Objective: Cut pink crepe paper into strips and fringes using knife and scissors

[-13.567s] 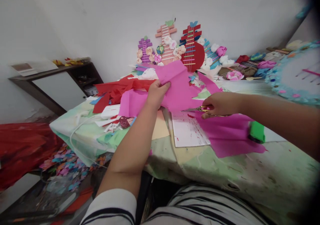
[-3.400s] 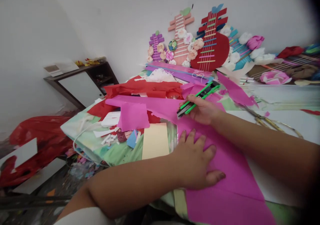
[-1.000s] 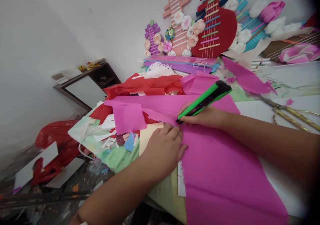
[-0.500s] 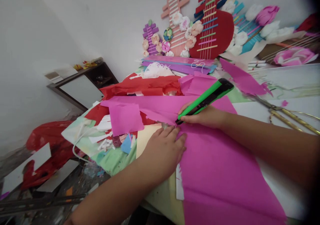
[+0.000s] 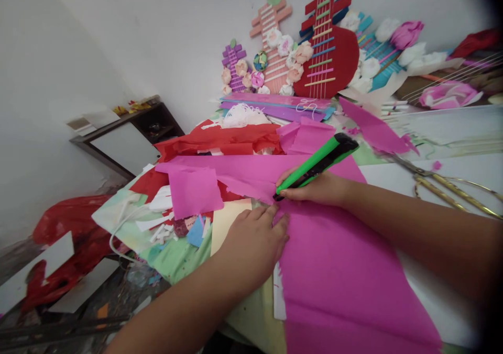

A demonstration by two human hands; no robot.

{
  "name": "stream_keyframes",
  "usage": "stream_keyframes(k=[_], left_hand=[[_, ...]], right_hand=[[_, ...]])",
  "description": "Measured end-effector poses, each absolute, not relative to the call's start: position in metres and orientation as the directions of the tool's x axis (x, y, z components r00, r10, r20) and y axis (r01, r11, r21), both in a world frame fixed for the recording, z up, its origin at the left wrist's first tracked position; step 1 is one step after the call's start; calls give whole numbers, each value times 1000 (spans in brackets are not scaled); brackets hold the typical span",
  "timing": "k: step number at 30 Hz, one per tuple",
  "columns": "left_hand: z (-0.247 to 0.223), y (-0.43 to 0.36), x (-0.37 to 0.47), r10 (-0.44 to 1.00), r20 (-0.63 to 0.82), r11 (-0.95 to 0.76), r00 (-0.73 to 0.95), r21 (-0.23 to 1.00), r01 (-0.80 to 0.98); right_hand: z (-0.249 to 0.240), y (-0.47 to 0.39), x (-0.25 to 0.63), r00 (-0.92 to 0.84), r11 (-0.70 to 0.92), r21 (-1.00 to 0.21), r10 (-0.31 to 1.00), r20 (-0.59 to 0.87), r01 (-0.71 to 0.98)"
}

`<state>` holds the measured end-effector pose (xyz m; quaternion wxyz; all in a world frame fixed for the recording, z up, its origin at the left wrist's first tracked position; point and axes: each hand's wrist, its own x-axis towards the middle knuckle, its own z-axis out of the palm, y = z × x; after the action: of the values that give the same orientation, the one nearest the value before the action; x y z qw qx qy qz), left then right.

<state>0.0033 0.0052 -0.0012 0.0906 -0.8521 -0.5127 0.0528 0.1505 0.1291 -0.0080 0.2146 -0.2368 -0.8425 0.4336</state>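
My right hand is closed around a green-and-black box cutter, held tilted with its dark tip down on the pink sheet. The blade itself is too small to make out. My left hand lies flat with fingers spread on the sheet's left edge, close below the cutter's tip. The sheet's left edge is ragged near my fingers, and a torn pink strip stretches leftward from the tip. Under the pink sheet, a white board shows at the edge.
Gold-handled scissors lie right of the sheet. Red paper, a square pink piece and white scraps lie to the left. Decorated guitar shapes with paper flowers lean on the wall. A dark cabinet stands beyond the table.
The camera view has shifted a little, so the scene sits slightly lower and further left. My left hand stays flat, and the cutter's tip has barely moved against the sheet.
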Motion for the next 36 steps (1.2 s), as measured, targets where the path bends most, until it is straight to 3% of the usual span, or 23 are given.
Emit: stream_keyframes(k=[19, 36], left_hand=[[-1, 5, 4, 888, -4, -450, 459, -204, 869], [-2, 7, 6, 853, 88, -498, 515, -160, 852]], right_hand=[[-10, 132, 153, -757, 458, -866, 634, 159, 201], [-18, 137, 148, -812, 554, -809, 554, 183, 196]])
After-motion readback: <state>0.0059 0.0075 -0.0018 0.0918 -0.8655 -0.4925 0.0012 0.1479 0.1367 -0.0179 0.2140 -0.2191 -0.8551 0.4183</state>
